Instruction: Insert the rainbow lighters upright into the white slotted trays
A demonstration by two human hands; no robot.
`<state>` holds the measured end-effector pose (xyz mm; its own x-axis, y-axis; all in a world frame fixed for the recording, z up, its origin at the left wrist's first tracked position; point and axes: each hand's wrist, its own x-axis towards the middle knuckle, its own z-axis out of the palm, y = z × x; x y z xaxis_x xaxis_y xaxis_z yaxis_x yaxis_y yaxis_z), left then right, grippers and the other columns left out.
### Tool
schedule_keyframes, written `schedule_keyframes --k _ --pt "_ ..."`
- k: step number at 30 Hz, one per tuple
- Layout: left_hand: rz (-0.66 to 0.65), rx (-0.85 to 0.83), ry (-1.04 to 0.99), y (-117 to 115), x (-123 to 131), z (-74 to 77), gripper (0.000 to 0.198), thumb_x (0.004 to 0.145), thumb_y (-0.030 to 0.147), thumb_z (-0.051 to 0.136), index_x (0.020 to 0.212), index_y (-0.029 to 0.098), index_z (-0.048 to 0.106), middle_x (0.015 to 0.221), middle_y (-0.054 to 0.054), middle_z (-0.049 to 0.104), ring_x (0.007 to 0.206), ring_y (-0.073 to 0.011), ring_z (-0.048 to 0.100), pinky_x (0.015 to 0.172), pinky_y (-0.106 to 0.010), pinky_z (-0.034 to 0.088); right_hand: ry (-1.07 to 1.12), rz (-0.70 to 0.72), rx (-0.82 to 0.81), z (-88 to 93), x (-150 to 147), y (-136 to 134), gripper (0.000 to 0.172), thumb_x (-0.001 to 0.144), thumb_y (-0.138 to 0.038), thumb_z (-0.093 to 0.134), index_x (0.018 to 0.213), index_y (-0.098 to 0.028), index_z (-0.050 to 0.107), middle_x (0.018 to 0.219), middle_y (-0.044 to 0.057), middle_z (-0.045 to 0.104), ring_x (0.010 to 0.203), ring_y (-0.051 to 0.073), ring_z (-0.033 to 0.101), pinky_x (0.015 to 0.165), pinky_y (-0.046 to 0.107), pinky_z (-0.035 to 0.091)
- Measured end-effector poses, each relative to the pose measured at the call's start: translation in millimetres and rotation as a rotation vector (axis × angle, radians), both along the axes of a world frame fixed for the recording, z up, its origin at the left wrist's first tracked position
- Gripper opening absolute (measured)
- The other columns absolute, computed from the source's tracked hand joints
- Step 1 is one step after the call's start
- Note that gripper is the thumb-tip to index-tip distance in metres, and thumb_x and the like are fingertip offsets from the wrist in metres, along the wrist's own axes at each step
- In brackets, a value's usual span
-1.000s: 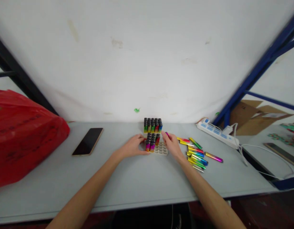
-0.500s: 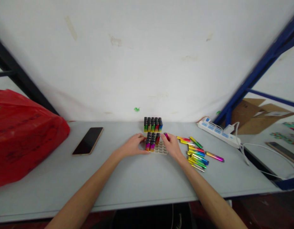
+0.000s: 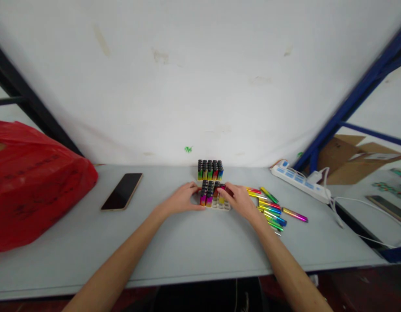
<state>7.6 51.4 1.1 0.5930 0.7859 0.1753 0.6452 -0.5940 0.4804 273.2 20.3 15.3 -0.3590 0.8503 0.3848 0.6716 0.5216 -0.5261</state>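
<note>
Black-topped lighters (image 3: 209, 198) with purple and orange bodies stand upright in the left part of a pale tray (image 3: 222, 208) with round holes. My left hand (image 3: 184, 198) grips the left side of this tray, thumb at its front corner and fingers at the back. Over the tray's right part, my right hand (image 3: 239, 198) pinches an upright lighter (image 3: 221, 199) whose yellow lower end shows above the holes. My fingers cover much of its upper part. Right behind stands another block of upright lighters (image 3: 210, 171) in several colours.
Loose shiny lighters (image 3: 271, 209) lie in a pile right of my right hand. A phone (image 3: 122, 192) and a red plastic bag (image 3: 37, 186) are on the left. A white power strip (image 3: 299, 183) with cables lies at the right, near a cardboard box (image 3: 353, 158).
My right hand has moved slightly right and turned its lighter from tilted to upright over the tray. My left hand stays at the tray's left side. The view has shifted slightly.
</note>
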Motion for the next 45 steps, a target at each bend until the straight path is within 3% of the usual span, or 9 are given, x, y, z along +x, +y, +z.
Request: schedule_keyframes --k 7,12,17,20,24,28,34,39,45 --pt "0.003 0.011 -0.009 0 0 -1.0 0.056 0.073 0.055 0.088 0.111 0.015 0.074 0.113 -0.012 0.069 0.106 -0.0331 0.065 0.095 -0.042 0.053 -0.135 0.073 -0.057 -2.7 3 3 0.035 0.109 -0.047 0.049 0.089 -0.022 0.064 0.071 0.002 0.071 0.062 0.018 0.063 0.062 0.027 0.037" --pt "-0.003 0.017 -0.024 1 -1 -2.3 0.055 0.072 0.057 0.087 0.107 0.017 0.075 0.112 -0.011 0.070 0.105 -0.0323 0.065 0.093 -0.040 0.053 -0.289 -0.020 -0.006 -2.8 -4 0 0.035 0.106 -0.048 0.056 0.091 -0.020 0.070 0.084 0.008 0.076 0.071 0.020 0.066 0.063 0.028 0.036" --pt "0.014 0.012 -0.021 1 -1 -1.4 0.056 0.072 0.060 0.086 0.107 0.017 0.075 0.110 -0.012 0.070 0.103 -0.0330 0.066 0.093 -0.042 0.054 -0.208 -0.025 -0.049 3.0 3 0 0.044 0.107 -0.054 0.051 0.085 -0.021 0.072 0.076 0.003 0.074 0.067 0.018 0.064 0.064 0.027 0.037" --pt "0.012 -0.003 -0.022 0 0 0.5 0.058 0.072 0.060 0.086 0.109 0.017 0.074 0.114 -0.013 0.070 0.107 -0.0336 0.065 0.096 -0.042 0.054 -0.154 -0.165 0.006 8.4 32 6 0.046 0.109 -0.048 0.043 0.084 -0.020 0.070 0.072 0.003 0.071 0.066 0.018 0.063 0.066 0.029 0.039" --pt "0.023 -0.016 0.013 0 0 2.3 0.060 0.073 0.060 0.084 0.112 0.015 0.074 0.116 -0.014 0.069 0.108 -0.0345 0.065 0.098 -0.043 0.054 -0.216 -0.395 0.029 7.8 96 12 0.028 0.104 -0.033 0.051 0.093 -0.019 0.073 0.090 0.008 0.077 0.082 0.022 0.069 0.077 0.030 0.046" --pt "0.022 -0.009 0.028 0 0 2.1 0.060 0.073 0.061 0.084 0.112 0.016 0.073 0.117 -0.013 0.069 0.111 -0.0348 0.065 0.100 -0.043 0.053 -0.356 -0.603 -0.091 -2.8 156 6 0.026 0.097 -0.033 0.063 0.113 -0.015 0.074 0.100 0.011 0.078 0.089 0.025 0.071 0.080 0.033 0.048" --pt "0.030 -0.007 0.010 1 0 0.1 0.062 0.072 0.061 0.084 0.112 0.015 0.073 0.117 -0.015 0.069 0.109 -0.0354 0.066 0.100 -0.046 0.054 -0.528 -0.578 -0.254 -17.7 180 5 0.013 0.092 -0.027 0.066 0.086 -0.017 0.073 0.095 0.014 0.078 0.087 0.026 0.071 0.071 0.031 0.044" --pt "0.029 -0.004 -0.008 1 0 0.2 0.062 0.071 0.062 0.085 0.110 0.015 0.074 0.114 -0.014 0.070 0.106 -0.0346 0.066 0.099 -0.046 0.055 -0.237 -0.660 -0.160 -9.0 165 8 0.022 0.094 -0.041 0.061 0.099 -0.020 0.067 0.079 0.009 0.076 0.072 0.025 0.069 0.066 0.032 0.043" --pt "0.028 -0.014 -0.031 0 -1 1.2 0.059 0.071 0.061 0.085 0.108 0.017 0.074 0.113 -0.013 0.070 0.105 -0.0338 0.066 0.098 -0.045 0.055 0.262 -0.504 -0.010 14.2 118 15 0.058 0.084 -0.077 0.062 0.083 -0.019 0.068 0.057 0.001 0.061 0.055 0.019 0.056 0.059 0.032 0.040"
